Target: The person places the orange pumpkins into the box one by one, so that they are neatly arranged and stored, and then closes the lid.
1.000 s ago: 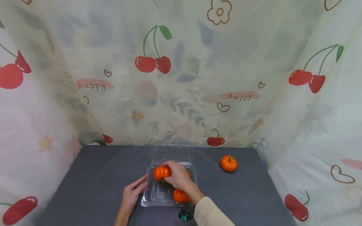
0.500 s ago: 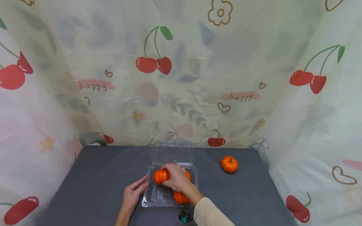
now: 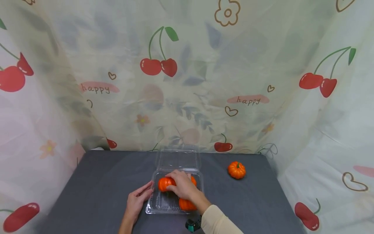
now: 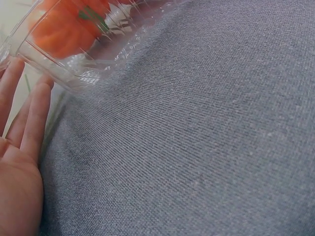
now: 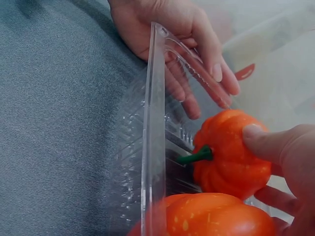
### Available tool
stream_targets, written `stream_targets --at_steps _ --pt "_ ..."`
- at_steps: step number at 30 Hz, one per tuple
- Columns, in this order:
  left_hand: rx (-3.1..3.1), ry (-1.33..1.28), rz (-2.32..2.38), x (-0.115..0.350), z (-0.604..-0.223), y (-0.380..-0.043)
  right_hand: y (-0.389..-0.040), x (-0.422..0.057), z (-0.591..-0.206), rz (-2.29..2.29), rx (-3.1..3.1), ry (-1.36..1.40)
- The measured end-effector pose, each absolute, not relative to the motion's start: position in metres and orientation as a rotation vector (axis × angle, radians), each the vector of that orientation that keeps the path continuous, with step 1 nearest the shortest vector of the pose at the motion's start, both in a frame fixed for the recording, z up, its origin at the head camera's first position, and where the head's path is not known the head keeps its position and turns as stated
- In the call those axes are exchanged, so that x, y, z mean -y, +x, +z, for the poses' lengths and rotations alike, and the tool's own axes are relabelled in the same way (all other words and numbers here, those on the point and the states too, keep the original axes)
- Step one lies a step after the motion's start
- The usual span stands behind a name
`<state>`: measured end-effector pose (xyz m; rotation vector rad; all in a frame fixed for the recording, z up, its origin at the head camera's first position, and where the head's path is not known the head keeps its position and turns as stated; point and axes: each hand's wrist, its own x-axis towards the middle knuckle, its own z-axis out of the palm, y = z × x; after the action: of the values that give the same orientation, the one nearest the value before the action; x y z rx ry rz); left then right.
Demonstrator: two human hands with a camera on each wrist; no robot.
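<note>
A clear plastic clamshell box (image 3: 164, 202) lies with its lid folded back. In its far left part sits a small orange pumpkin (image 3: 165, 184), pinched between the thumb and fingers of my right hand (image 3: 183, 187). The right wrist view shows that pumpkin (image 5: 231, 162) lying on its side, green stem turned toward the near wall. Two more pumpkins share the box: one near the front right (image 3: 187, 204), one partly hidden behind the right hand (image 3: 193, 180). My left hand (image 3: 136, 202), fingers straight, touches the box's left side; the left wrist view shows its fingertips (image 4: 17, 65) at the clear wall.
Another orange pumpkin (image 3: 237, 170) stands upright on the dark grey table (image 3: 248, 201), right of the box. The raised clear lid (image 3: 178, 159) reaches toward the patterned curtain (image 3: 187, 81). A black and teal object (image 3: 191, 225) shows by the right sleeve.
My right hand has shifted slightly left and down with the pumpkin, whose stem shows less in the head view. The left hand stays at the box's side.
</note>
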<state>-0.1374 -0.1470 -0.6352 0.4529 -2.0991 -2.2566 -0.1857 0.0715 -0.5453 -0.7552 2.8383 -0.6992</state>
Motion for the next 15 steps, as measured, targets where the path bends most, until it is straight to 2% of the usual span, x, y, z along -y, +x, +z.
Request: stream_targets --at_steps 15 --pt "2.121 0.456 -2.252 0.1487 -0.6344 -0.1367 -0.1850 -0.0671 -0.5491 -0.753 -2.884 -0.800"
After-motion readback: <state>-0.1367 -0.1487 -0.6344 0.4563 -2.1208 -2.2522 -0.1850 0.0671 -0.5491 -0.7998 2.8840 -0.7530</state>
